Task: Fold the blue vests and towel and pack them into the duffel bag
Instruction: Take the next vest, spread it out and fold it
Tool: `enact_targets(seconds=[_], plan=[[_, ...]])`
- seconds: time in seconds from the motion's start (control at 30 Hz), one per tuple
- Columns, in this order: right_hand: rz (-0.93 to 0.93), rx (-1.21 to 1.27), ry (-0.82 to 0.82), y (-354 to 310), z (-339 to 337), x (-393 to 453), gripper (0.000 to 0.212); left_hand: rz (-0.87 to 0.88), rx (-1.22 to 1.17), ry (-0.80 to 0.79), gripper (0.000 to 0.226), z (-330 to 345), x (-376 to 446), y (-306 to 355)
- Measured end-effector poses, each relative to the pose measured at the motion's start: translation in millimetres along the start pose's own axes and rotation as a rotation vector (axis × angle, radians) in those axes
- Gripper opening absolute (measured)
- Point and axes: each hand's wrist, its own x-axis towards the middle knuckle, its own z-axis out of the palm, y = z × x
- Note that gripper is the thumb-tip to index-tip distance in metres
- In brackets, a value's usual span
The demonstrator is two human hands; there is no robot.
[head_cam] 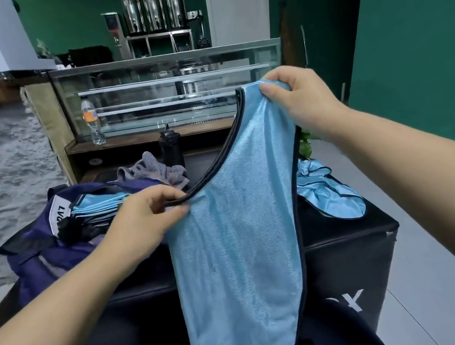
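Vest (pixel 236 231) over black box (pixel 349 230)

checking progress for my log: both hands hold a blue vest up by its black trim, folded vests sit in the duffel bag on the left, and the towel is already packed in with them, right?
Not quite. The head view shows the towel still crumpled on the black box behind the duffel bag, not packed. The rest holds: left hand and right hand hold up the blue vest, folded vests in the bag.

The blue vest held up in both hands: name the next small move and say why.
Probably bring the right hand across to the left hand, closing the blue vest in half lengthwise. It hangs unfolded, pinched at a shoulder strap and at the black-trimmed neckline, while folded vests already lie stacked in the open duffel bag and another vest waits on the black box.
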Motion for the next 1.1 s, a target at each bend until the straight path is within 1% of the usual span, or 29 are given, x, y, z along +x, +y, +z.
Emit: enact_targets(seconds=[0.17,0.23,0.3,0.33,0.4,0.43,0.5,0.63,0.7,0.83,0.97,1.03,1.1], plan=[[0.035,-0.028,-0.066,37.0,30.4,25.0,0.012,-0.112,-0.13,0.019,0.036,5.1,13.9,-44.0],[0.058,-0.021,-0.076,53.2,44.9,37.3,0.012,-0.154,-0.214,0.059,0.032,7.3,20.9,-58.9],[0.082,-0.021,-0.072,66.3,58.9,50.7,0.01,-0.164,-0.233,0.122,0.026,9.3,28.6,-71.7],[0.087,-0.017,-0.072,72.6,66.1,60.0,0.009,-0.162,-0.213,0.155,0.03,10.8,35.5,-81.3],[0.085,-0.005,-0.076,80.3,76.8,72.7,0.009,-0.175,-0.137,0.185,0.055,13.4,44.7,-93.0],[0.083,-0.007,-0.078,85.0,82.9,81.8,0.009,-0.198,-0.13,0.194,0.061,14.9,52.1,-97.3],[0.083,-0.012,-0.081,94.5,94.9,100.7,0.009,-0.243,-0.166,0.212,0.057,17.7,68.4,-102.6],[0.108,-0.015,-0.089,117.8,115.5,136.1,0.01,-0.34,-0.267,0.244,0.032,21.6,106.6,-118.8],[0.131,-0.027,-0.089,133.1,123.7,150.0,0.01,-0.372,-0.325,0.255,0.03,26.5,123.8,-130.1],[0.191,-0.061,-0.092,171.8,140.7,166.9,0.014,-0.442,-0.366,0.243,0.03,43.8,145.0,-168.9],[0.274,-0.121,-0.104,212.8,162.0,172.0,0.025,-0.493,-0.31,0.241,0.039,62.6,154.1,-207.4],[0.306,-0.137,-0.105,229.5,172.6,171.4,0.024,-0.527,-0.274,0.26,0.044,69.8,156.3,-218.7],[0.331,-0.144,-0.11,242.7,182.1,169.7,0.022,-0.567,-0.235,0.236,0.045,74.1,156.6,-227.6]])
